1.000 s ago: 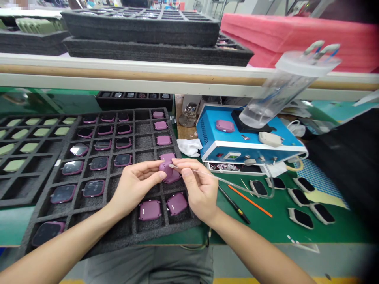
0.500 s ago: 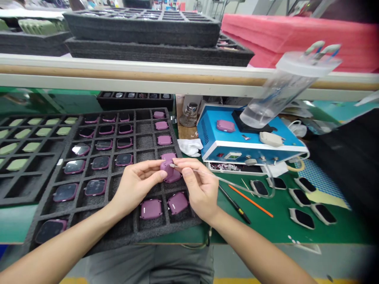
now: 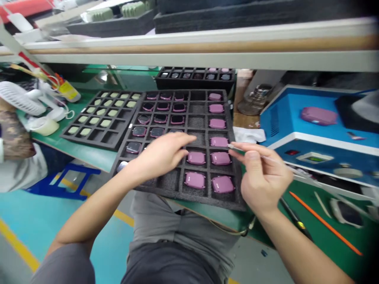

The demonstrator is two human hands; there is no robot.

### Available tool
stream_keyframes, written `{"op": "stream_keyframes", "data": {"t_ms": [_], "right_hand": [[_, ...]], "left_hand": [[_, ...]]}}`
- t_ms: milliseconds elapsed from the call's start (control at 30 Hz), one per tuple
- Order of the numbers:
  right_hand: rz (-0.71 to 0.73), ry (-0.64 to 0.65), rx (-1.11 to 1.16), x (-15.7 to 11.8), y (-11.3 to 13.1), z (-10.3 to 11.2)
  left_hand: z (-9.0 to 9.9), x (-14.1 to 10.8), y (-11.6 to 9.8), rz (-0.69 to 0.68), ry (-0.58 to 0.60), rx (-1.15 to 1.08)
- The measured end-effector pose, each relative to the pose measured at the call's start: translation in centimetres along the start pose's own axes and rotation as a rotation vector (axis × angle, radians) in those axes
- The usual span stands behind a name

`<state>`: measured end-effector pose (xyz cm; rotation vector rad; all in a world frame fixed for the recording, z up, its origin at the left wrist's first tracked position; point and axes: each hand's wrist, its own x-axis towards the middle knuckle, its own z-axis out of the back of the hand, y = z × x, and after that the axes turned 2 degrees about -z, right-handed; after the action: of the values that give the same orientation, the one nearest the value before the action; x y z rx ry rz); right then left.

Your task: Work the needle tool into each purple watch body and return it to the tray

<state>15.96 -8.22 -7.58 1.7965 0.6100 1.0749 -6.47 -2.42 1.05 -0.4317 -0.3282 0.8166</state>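
My left hand hovers over the black foam tray, palm down, fingers spread and nothing visible in them. Its thumb tip is beside a purple watch case lying in a compartment. In my right hand, at the tray's right edge, is a thin clear tube with a pale tip. That tip points left, near a purple case in the rightmost column. More purple cases lie in that column; dark-screened purple watches fill compartments on the left side, some hidden under my left hand.
A tray of pale green pieces lies left, beside a small white fan. Another person's sleeve shows at the far left. Right are a blue machine, a glass bottle, an orange stick and a pale watch.
The view has turned left. My left hand has let go of the purple case it held and moved left, its fingers opening. My right hand still holds the tube, now apart from the left hand.
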Motion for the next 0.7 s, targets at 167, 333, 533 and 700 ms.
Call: {"op": "stream_keyframes", "data": {"t_ms": [167, 333, 533, 700], "right_hand": [[-0.018, -0.033, 0.007, -0.2, -0.5, 0.1], [-0.050, -0.010, -0.018, -0.3, -0.5, 0.1], [-0.065, -0.012, 0.002, -0.3, 0.1, -0.1], [-0.027, 0.011, 0.027, -0.2, 0.4, -0.3]], "left_hand": [[4.7, -10.1, 2.0, 0.347, -0.089, 0.255], [4.2, -14.9, 3.1, 0.471, -0.132, 0.124], [5.3, -13.8, 2.4, 0.426, -0.208, 0.146], [3.1, -6.6, 0.1, 0.336, -0.382, -0.184]]}}
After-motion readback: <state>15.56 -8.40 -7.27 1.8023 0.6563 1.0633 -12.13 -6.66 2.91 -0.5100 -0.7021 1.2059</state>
